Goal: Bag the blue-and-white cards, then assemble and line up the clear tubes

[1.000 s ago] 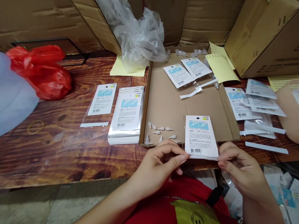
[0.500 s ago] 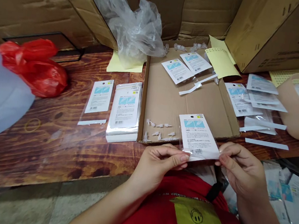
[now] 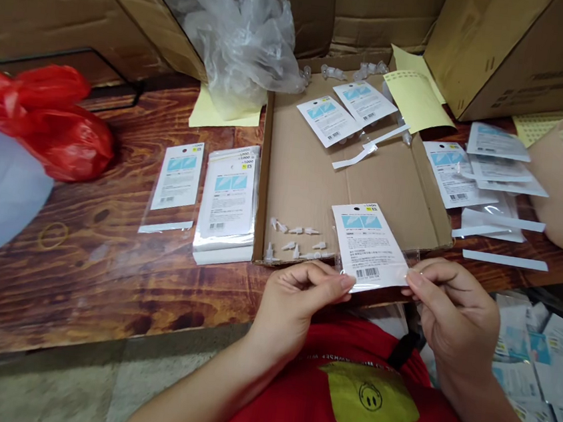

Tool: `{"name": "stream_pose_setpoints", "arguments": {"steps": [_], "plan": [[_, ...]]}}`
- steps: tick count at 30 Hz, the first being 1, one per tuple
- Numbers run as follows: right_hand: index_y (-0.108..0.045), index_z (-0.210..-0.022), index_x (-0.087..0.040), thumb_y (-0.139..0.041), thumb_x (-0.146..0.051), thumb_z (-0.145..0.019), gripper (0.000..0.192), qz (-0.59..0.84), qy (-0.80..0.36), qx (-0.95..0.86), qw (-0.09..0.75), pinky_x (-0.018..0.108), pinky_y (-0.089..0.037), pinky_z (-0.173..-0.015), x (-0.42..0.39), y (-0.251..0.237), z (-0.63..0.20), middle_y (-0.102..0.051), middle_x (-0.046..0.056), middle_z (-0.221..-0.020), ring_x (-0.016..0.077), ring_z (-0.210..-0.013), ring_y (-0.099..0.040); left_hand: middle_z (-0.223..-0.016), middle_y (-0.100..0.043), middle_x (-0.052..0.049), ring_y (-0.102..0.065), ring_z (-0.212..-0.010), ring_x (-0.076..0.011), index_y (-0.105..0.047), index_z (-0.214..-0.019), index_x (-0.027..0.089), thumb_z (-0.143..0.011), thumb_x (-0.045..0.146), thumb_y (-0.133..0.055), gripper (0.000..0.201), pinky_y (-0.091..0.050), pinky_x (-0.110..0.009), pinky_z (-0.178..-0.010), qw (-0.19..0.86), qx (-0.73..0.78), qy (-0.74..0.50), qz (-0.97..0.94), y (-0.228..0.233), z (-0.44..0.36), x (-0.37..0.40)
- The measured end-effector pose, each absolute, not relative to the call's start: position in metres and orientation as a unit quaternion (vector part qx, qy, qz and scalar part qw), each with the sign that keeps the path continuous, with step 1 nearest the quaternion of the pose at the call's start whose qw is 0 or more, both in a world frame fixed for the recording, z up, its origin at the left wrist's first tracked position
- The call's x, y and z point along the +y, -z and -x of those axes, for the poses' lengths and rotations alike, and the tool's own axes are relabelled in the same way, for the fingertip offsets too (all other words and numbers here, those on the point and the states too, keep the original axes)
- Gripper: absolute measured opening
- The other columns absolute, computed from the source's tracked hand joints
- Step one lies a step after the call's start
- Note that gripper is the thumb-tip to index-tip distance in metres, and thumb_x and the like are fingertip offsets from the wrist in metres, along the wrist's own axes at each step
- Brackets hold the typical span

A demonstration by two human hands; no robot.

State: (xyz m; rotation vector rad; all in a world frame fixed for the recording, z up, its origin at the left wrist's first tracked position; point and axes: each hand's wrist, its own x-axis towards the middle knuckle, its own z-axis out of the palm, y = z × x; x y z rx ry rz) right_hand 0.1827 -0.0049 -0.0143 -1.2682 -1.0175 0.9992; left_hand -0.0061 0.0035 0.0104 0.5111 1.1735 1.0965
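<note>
Between my two hands is a clear plastic packet with a printed white card [image 3: 371,247], held over the near edge of a shallow cardboard tray [image 3: 309,180]. My left hand [image 3: 296,306] is closed, thumb and fingers pinching the packet's lower left corner. The lower right corner is pinched by my right hand [image 3: 452,309]. Small white nozzle tips [image 3: 296,239] lie in the tray's near left corner. Two more carded packets [image 3: 328,120] and loose white strips [image 3: 369,146] rest toward its far side.
Left of the tray lie a stack of carded bags [image 3: 228,199] and a single one [image 3: 177,176]. Several packets [image 3: 498,160] and a beige bin [image 3: 560,193] stand right. A red bag [image 3: 69,128], crumpled clear plastic [image 3: 249,40] and cardboard boxes [image 3: 509,54] surround the table.
The view has shifted slightly, so most things sit a little further left or higher. Both hands keep pinching the packet's lower corners.
</note>
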Motion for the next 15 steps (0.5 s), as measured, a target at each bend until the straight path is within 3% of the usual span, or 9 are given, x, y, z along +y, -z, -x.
{"name": "stream_pose_setpoints", "arguments": {"steps": [6,15], "plan": [[-0.067,-0.075,-0.02,-0.075,-0.019,-0.085,0.012,0.55,-0.397,-0.455,0.577,0.022,-0.053,-0.063,-0.0053,0.0168,-0.1804,-0.066,0.002,-0.081,0.0123,-0.075,-0.063,-0.064,-0.068,0.001,-0.062,-0.058,-0.0071,-0.058,-0.048,0.016,-0.067,0.016,-0.085,0.032,-0.054,-0.019,-0.062,0.657,0.51,-0.501,-0.238,-0.0047,0.0051,0.0],[-0.065,-0.073,-0.02,-0.073,-0.019,-0.084,0.014,0.576,-0.335,-0.481,0.57,0.023,-0.052,-0.06,-0.0083,0.0194,-0.177,-0.066,0.002,-0.08,0.0132,-0.072,-0.063,-0.061,-0.067,0.003,-0.062,-0.056,-0.0072,-0.056,-0.052,0.016,-0.064,0.014,-0.085,0.032,-0.054,-0.02,-0.06,0.641,0.514,-0.509,-0.257,-0.0042,0.0022,0.0005]]}}
